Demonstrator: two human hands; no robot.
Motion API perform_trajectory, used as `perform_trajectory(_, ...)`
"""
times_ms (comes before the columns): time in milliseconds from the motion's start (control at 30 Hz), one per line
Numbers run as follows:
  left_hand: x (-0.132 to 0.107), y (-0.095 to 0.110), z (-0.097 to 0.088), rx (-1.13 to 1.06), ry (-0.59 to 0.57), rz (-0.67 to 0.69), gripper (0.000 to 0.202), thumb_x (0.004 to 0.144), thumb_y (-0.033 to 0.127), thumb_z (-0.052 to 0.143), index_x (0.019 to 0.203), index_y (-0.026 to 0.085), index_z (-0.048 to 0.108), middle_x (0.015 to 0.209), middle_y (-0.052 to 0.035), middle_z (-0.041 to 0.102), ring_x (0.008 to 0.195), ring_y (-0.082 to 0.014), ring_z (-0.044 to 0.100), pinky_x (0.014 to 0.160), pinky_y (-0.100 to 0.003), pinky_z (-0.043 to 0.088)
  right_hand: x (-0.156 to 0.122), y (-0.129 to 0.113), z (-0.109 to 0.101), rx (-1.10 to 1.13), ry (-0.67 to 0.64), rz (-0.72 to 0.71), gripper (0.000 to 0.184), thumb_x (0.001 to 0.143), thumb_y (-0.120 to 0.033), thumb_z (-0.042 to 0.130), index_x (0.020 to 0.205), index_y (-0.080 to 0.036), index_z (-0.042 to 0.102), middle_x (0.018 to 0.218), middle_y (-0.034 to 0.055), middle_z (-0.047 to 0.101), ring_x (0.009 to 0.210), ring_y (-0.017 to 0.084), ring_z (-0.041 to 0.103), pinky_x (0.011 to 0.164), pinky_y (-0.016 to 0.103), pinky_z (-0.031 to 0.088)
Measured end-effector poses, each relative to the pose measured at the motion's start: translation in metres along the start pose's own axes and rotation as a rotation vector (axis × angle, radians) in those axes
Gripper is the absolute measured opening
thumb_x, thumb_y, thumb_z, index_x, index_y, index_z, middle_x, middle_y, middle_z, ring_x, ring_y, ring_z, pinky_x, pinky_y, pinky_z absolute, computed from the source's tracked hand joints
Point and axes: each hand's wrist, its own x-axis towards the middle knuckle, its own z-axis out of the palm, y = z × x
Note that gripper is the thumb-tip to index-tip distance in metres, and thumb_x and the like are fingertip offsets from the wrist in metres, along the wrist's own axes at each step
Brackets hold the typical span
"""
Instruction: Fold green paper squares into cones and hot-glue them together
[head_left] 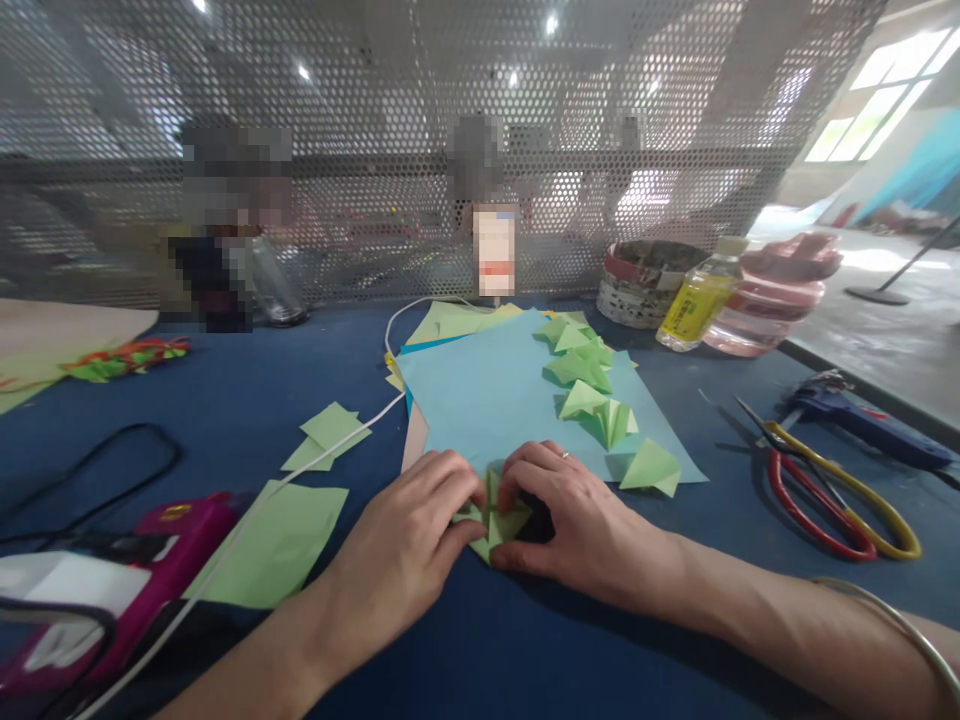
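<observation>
Between my hands, at the near edge of a light blue sheet, is a small folded piece of green paper (491,525). My left hand (427,515) pinches its left side, and my right hand (570,520) grips its right side with curled fingers. The fingers cover parts of the piece. Beyond them the light blue paper (480,390) lies over other coloured sheets. Along its right side sit several folded green paper pieces (577,370); a single folded green piece (651,468) rests nearest my right hand.
Scissors (832,500) and a blue glue gun (870,425) lie at right. Behind are a bottle (697,300), a pink jug (772,300) and a round container (645,285). Green sheets (281,545), a white cable (330,455) and a magenta power strip (161,560) are at left. A perforated screen (375,220) stands behind.
</observation>
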Motion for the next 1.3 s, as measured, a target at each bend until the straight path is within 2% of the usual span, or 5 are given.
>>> perform_trajectory(433,-0.009,0.006,-0.003,0.098,0.004,0.107,0.027,0.095,0.006,0.041,0.090,0.017,0.065,0.088,-0.0057,0.061,0.081,-0.0206,0.057,0.075,-0.038,0.048,-0.001,0.004,-0.002,-0.037,-0.030,-0.081,0.025,0.075,-0.026,0.080,0.092,-0.017,0.064,0.098,0.0058,0.058,0.095,0.022,0.051,0.086,0.038,0.044)
perform_trajectory(733,-0.021,0.015,-0.002,0.358,-0.053,0.238,0.032,0.079,0.004,0.040,0.093,0.014,0.067,0.088,-0.0118,0.068,0.074,-0.0250,0.065,0.064,-0.039,0.056,-0.001,0.006,-0.004,-0.023,-0.031,-0.112,0.021,0.079,-0.027,0.076,0.092,-0.016,0.063,0.099,0.0063,0.058,0.094,0.021,0.052,0.086,0.036,0.044)
perform_trajectory(867,-0.032,0.019,-0.002,0.507,-0.070,0.303,0.044,0.077,0.005,0.040,0.112,0.010,0.066,0.109,-0.0164,0.071,0.095,-0.0274,0.068,0.079,-0.037,0.058,0.000,0.005,-0.004,-0.026,-0.040,-0.106,0.021,0.080,-0.028,0.075,0.092,-0.016,0.063,0.099,0.0061,0.058,0.094,0.021,0.052,0.086,0.036,0.045)
perform_trajectory(1000,-0.041,0.019,0.002,0.478,-0.086,0.222,0.050,0.080,0.005,0.041,0.125,0.014,0.060,0.123,-0.0135,0.066,0.112,-0.0276,0.063,0.094,-0.038,0.053,0.001,0.005,-0.004,-0.035,-0.029,-0.094,0.021,0.077,-0.025,0.078,0.091,-0.017,0.063,0.098,0.0054,0.059,0.094,0.021,0.052,0.085,0.036,0.045)
perform_trajectory(1300,-0.036,0.023,-0.007,0.471,-0.143,0.231,0.044,0.085,0.006,0.040,0.121,0.013,0.066,0.119,-0.0153,0.068,0.110,-0.0303,0.064,0.097,-0.042,0.053,0.001,0.004,-0.004,-0.029,-0.039,-0.093,0.021,0.079,-0.024,0.076,0.093,-0.017,0.063,0.099,0.0062,0.058,0.095,0.022,0.052,0.086,0.037,0.045)
